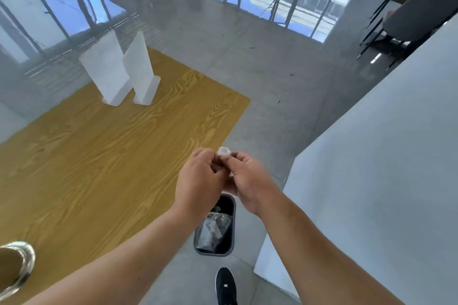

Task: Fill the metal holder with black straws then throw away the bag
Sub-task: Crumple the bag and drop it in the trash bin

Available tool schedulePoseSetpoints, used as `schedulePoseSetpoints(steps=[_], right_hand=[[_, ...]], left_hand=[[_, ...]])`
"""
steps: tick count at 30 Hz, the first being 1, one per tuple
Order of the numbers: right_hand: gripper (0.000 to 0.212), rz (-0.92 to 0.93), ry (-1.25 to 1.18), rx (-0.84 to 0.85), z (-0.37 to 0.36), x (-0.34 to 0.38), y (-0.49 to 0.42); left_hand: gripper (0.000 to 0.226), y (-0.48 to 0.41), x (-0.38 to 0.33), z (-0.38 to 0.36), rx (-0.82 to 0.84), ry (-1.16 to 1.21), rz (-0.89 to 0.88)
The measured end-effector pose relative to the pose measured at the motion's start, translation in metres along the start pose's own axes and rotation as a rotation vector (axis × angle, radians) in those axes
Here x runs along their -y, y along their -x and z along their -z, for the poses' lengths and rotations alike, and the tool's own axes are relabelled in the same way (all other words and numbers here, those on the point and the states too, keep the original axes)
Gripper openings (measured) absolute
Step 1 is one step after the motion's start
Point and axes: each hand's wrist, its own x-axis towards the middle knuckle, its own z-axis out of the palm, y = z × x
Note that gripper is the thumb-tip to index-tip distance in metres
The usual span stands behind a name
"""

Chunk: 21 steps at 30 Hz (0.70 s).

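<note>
My left hand (pixel 198 178) and my right hand (pixel 247 178) meet in front of me, both pinching a small crumpled clear plastic bag (pixel 223 151) whose tip sticks up between the fingers. Directly below the hands, on the floor, stands a dark grey bin (pixel 231 235) with crumpled clear plastic inside. A shiny metal holder (pixel 23 265) shows at the lower left edge on the wooden table (pixel 99 156); its inside looks brownish and no straws are visible in it.
Two white upright sign stands (pixel 119 74) sit at the far end of the table. A white counter or wall (pixel 371 156) rises on the right. My black shoe (pixel 225 285) is on the grey floor beside the bin. A dark chair (pixel 416 17) stands at the far right.
</note>
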Motion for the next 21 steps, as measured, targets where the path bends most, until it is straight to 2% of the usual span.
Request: schedulePoseSetpoints(steps=[3,5,8,11,15,18,21], right_hand=[[0.009,0.026,-0.027,-0.115,0.018,-0.010,-0.022],[0.005,0.046,0.020,-0.162,0.032,-0.027,-0.036],[0.016,0.052,0.119,-0.280,0.051,-0.067,-0.062],[0.023,0.049,0.287,-0.368,0.068,-0.109,-0.087],[0.017,0.031,0.520,-0.391,0.084,-0.159,-0.120],[0.019,-0.014,0.582,-0.403,0.092,-0.200,-0.148],[0.023,-0.057,0.649,-0.381,0.097,-0.244,-0.181]], left_hand=[[0.011,0.003,0.015,-0.015,0.133,-0.145,-0.183],[0.016,0.000,0.032,-0.017,0.226,-0.210,-0.253],[0.047,-0.011,0.075,-0.023,0.331,-0.366,-0.259],[0.082,-0.026,0.128,-0.027,0.428,-0.593,-0.134],[0.100,-0.046,0.194,-0.035,0.445,-0.746,0.045],[0.102,-0.057,0.221,-0.050,0.391,-0.854,0.016],[0.098,-0.078,0.229,-0.066,0.276,-0.843,-0.058]])
